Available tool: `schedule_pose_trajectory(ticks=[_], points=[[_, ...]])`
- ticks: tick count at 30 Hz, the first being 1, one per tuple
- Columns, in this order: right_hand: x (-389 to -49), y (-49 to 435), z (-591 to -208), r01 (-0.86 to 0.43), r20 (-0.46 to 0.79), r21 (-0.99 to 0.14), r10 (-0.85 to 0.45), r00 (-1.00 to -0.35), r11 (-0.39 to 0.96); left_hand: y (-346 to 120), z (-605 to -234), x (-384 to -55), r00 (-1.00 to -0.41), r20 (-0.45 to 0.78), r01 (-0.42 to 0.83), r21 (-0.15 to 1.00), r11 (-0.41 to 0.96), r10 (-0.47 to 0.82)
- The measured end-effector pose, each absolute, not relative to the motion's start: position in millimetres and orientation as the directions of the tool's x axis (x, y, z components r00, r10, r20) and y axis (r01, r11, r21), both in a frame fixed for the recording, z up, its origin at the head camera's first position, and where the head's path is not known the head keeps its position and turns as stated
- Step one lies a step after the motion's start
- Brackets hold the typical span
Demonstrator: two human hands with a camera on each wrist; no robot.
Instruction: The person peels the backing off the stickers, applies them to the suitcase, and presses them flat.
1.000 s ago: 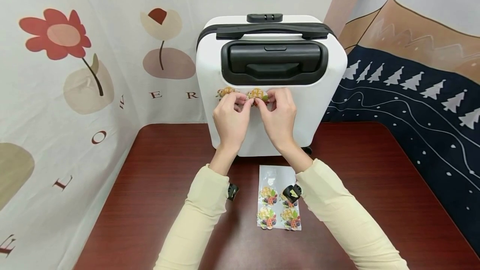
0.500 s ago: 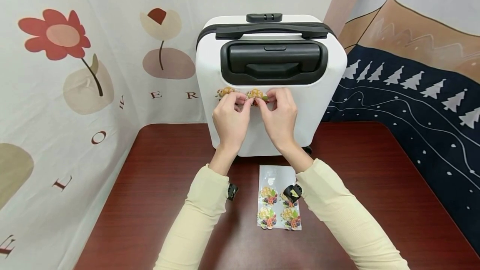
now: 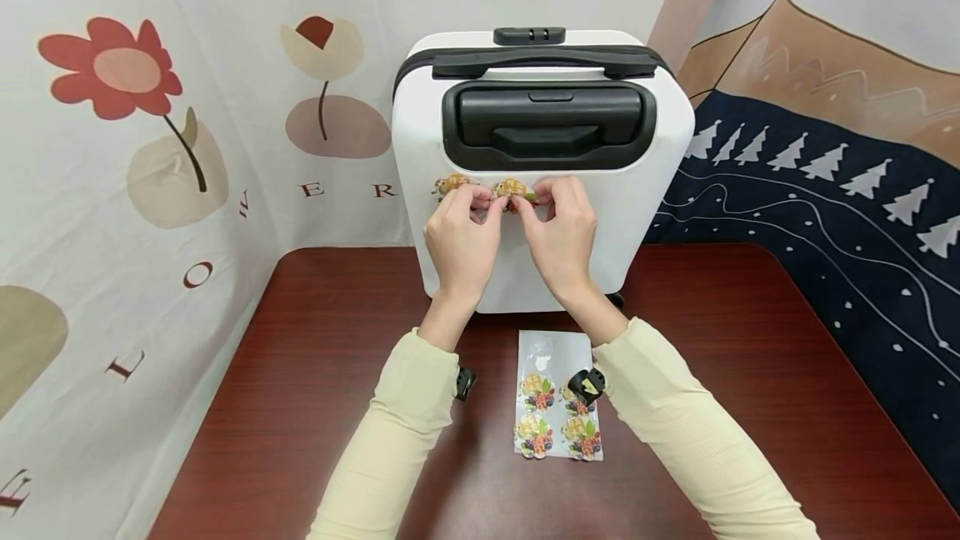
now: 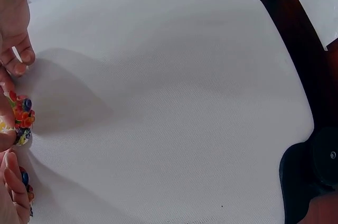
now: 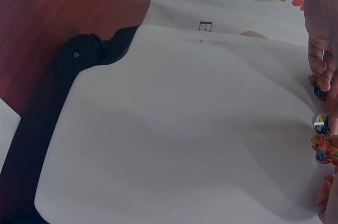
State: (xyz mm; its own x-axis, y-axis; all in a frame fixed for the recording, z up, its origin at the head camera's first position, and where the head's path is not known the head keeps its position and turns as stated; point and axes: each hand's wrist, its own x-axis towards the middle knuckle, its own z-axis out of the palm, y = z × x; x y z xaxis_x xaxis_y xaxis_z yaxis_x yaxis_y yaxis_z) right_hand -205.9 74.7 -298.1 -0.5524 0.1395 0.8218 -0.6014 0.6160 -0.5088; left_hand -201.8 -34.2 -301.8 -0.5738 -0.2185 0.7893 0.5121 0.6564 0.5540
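Note:
A small fruit-patterned sticker [image 3: 511,187] lies against the front of a white suitcase [image 3: 630,207], just below its black handle recess. My left hand [image 3: 463,242] pinches the sticker at its left side, and my right hand [image 3: 559,238] pinches it from the right, thumbs close together at its lower part. A second similar sticker [image 3: 452,182] sits to the left, partly covered by my left fingers. In the left wrist view the pinched sticker's berry-coloured lower part [image 4: 24,115] shows at the left edge; in the right wrist view its berries [image 5: 321,152] show at the right edge.
A white sheet [image 3: 551,350] with several fruit stickers lies on the dark red table [image 3: 337,373], partly under my right forearm. The suitcase stands upright at the back of the table. Printed cloths [image 3: 225,65] hang behind and at the sides.
The pinched sticker's upper part has shifted very slightly left. Both hands stay at nearly the same spot, with only tiny finger movements.

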Motion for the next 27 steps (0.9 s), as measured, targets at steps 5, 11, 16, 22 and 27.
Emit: schedule_pose_trajectory(ticks=[5,11,16,22,27], points=[[-205.2,74.8,-297.8,-0.601,0.826,-0.5,0.133,-0.548,0.623,-34.2,-301.7,-201.0,-0.571,0.792,0.509,0.549,0.663,-0.218],[-204.4,76.0,-297.4,-0.598,0.824,-0.505,0.142,-0.548,0.623,-34.2,-300.4,-199.9,-0.565,0.797,0.509,0.541,0.669,-0.215],[-204.4,77.9,-297.1,-0.591,0.82,-0.508,0.142,-0.555,0.626,-34.6,-299.7,-199.4,-0.569,0.795,0.497,0.537,0.682,-0.211],[-205.1,79.7,-297.1,-0.592,0.824,-0.499,0.133,-0.551,0.633,-34.3,-299.4,-198.9,-0.578,0.79,0.49,0.538,0.686,-0.206],[-205.7,81.7,-297.2,-0.591,0.823,-0.499,0.132,-0.552,0.634,-34.1,-299.1,-198.4,-0.581,0.787,0.486,0.54,0.687,-0.208]])
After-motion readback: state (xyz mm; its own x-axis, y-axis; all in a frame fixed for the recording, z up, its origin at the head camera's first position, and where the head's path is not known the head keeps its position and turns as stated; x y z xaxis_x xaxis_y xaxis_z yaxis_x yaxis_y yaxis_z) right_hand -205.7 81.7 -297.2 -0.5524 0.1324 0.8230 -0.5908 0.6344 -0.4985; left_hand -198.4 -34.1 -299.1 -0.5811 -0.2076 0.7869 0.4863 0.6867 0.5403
